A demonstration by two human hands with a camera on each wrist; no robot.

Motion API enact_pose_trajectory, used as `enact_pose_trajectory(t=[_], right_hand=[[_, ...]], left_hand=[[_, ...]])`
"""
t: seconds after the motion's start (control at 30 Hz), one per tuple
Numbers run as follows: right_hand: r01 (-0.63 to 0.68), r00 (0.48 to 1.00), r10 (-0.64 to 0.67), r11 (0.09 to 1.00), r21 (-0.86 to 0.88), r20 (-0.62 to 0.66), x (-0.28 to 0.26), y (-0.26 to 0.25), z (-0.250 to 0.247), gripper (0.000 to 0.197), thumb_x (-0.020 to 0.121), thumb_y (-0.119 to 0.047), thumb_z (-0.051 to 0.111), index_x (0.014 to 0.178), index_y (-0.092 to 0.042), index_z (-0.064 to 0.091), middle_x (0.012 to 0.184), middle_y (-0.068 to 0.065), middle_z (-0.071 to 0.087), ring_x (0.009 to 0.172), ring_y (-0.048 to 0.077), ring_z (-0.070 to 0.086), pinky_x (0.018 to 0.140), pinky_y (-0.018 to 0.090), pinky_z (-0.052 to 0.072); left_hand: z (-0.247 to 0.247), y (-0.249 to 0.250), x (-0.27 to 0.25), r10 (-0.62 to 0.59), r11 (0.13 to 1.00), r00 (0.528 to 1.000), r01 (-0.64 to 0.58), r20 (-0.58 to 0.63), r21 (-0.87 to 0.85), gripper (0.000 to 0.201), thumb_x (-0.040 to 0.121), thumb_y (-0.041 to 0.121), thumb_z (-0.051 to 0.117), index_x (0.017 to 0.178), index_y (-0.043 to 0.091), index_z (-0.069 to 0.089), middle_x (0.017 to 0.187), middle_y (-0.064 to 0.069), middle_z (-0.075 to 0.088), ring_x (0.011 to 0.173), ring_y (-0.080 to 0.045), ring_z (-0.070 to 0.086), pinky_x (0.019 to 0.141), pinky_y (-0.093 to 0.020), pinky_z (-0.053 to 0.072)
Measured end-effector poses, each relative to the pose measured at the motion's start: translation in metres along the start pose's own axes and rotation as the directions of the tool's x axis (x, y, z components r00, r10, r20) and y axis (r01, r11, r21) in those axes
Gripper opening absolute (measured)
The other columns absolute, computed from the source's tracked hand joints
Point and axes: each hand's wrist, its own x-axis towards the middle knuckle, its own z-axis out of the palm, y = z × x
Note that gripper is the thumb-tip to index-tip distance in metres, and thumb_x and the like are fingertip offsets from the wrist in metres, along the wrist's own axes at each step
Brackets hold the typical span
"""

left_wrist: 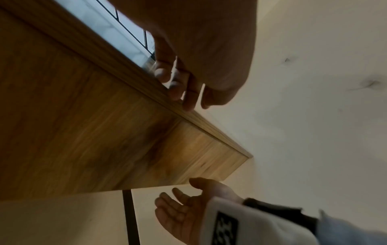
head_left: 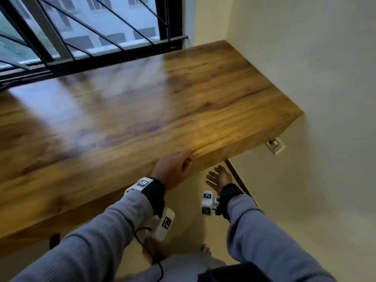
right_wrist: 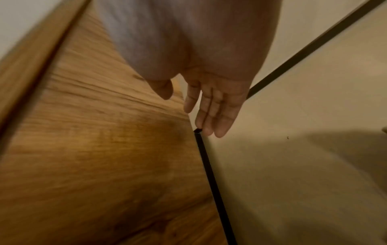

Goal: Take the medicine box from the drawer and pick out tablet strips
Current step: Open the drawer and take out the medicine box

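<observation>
No medicine box or tablet strip is in view. A wooden desk (head_left: 142, 110) has a wood front panel (left_wrist: 104, 132) under its top, and no open drawer shows. My left hand (head_left: 175, 169) is at the desk's front edge near the right end. Its fingers (left_wrist: 178, 86) curl against the top edge of that panel. My right hand (head_left: 218, 177) hangs lower, below the desk's right corner. It is open with the palm up (left_wrist: 182, 210) and holds nothing. Its straight fingers (right_wrist: 211, 109) lie close to the panel's end (right_wrist: 94, 149), beside a black leg.
A black metal desk leg (head_left: 240, 180) runs down by the right hand. A cream wall with a socket (head_left: 274, 145) closes off the right side. A barred window (head_left: 81, 27) stands behind the desk. The desk top bears nothing.
</observation>
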Motion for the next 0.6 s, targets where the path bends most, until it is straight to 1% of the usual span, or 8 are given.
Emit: enact_pose_trajectory(t=[0.1,0.17,0.23,0.33,0.43,0.47,0.53,0.6], right_hand=[[-0.100,0.994,0.093,0.989,0.109,0.063,0.017,0.011,0.006,0.057,0.097,-0.046,0.040,0.137,-0.004,0.041,0.128,0.017,0.054,0.114,0.031,0.054,0.098,0.044,0.043],[-0.132,0.983,0.100,0.968,0.214,0.153,0.026,0.018,0.013,0.069,0.094,-0.057,0.038,0.142,-0.006,0.038,0.142,0.016,0.047,0.129,0.030,0.046,0.108,0.041,0.037],[-0.174,0.970,0.099,0.920,0.352,0.221,0.037,0.019,0.019,0.076,0.092,-0.062,0.037,0.147,-0.010,0.033,0.151,0.012,0.037,0.137,0.029,0.038,0.113,0.043,0.031],[-0.186,0.964,0.065,0.861,0.474,0.259,0.052,0.018,0.025,0.079,0.088,-0.067,0.036,0.149,-0.018,0.028,0.154,0.013,0.032,0.138,0.033,0.035,0.106,0.049,0.035],[-0.158,0.976,0.066,0.874,0.459,0.209,0.057,0.019,0.024,0.085,0.083,-0.072,0.039,0.149,-0.018,0.030,0.151,0.016,0.036,0.133,0.036,0.041,0.090,0.049,0.044],[-0.150,0.979,0.070,0.883,0.444,0.192,0.057,0.019,0.023,0.088,0.082,-0.073,0.040,0.149,-0.018,0.029,0.151,0.016,0.036,0.131,0.037,0.043,0.088,0.049,0.045],[-0.136,0.983,0.067,0.890,0.436,0.172,0.053,0.021,0.020,0.090,0.082,-0.073,0.039,0.149,-0.015,0.026,0.151,0.016,0.035,0.132,0.037,0.042,0.090,0.049,0.044],[-0.116,0.987,0.056,0.893,0.434,0.149,0.045,0.023,0.014,0.089,0.083,-0.073,0.039,0.149,-0.015,0.027,0.151,0.014,0.037,0.133,0.035,0.042,0.097,0.048,0.042]], left_hand=[[0.010,0.001,-0.009,0.014,1.000,1.000,-0.014,-0.012,-0.015,0.015,0.093,0.020,0.054,0.101,0.014,0.065,0.087,-0.002,0.068,0.067,-0.012,0.054,0.065,-0.024,0.042],[0.014,0.000,-0.018,-0.025,1.000,1.000,0.025,0.007,-0.009,0.017,0.092,0.022,0.051,0.100,0.014,0.065,0.090,0.000,0.068,0.071,-0.014,0.058,0.065,-0.027,0.047],[0.015,0.000,-0.026,-0.038,0.999,0.999,0.038,0.002,0.000,0.021,0.091,0.024,0.048,0.099,0.014,0.065,0.092,-0.001,0.068,0.075,-0.017,0.061,0.065,-0.031,0.051],[0.012,-0.002,-0.037,-0.058,0.998,0.998,0.059,-0.014,0.018,0.019,0.091,0.021,0.050,0.102,0.013,0.064,0.092,-0.002,0.068,0.075,-0.017,0.060,0.066,-0.033,0.052],[0.004,-0.003,-0.044,-0.112,0.993,0.994,0.112,-0.015,0.025,0.024,0.093,0.019,0.051,0.116,0.016,0.059,0.089,-0.001,0.066,0.074,-0.017,0.058,0.066,-0.032,0.050],[0.001,-0.003,-0.044,-0.108,0.994,0.994,0.108,-0.016,0.032,0.026,0.093,0.019,0.051,0.118,0.016,0.058,0.087,-0.001,0.066,0.073,-0.016,0.056,0.064,-0.030,0.048],[-0.004,-0.003,-0.043,-0.088,0.995,0.996,0.088,-0.007,0.051,0.026,0.094,0.020,0.051,0.119,0.017,0.058,0.089,0.001,0.065,0.072,-0.013,0.052,0.062,-0.025,0.044],[-0.008,-0.001,-0.041,-0.071,0.995,0.997,0.071,0.010,0.070,0.026,0.094,0.020,0.051,0.119,0.017,0.058,0.093,0.002,0.065,0.073,-0.011,0.051,0.061,-0.018,0.040]])
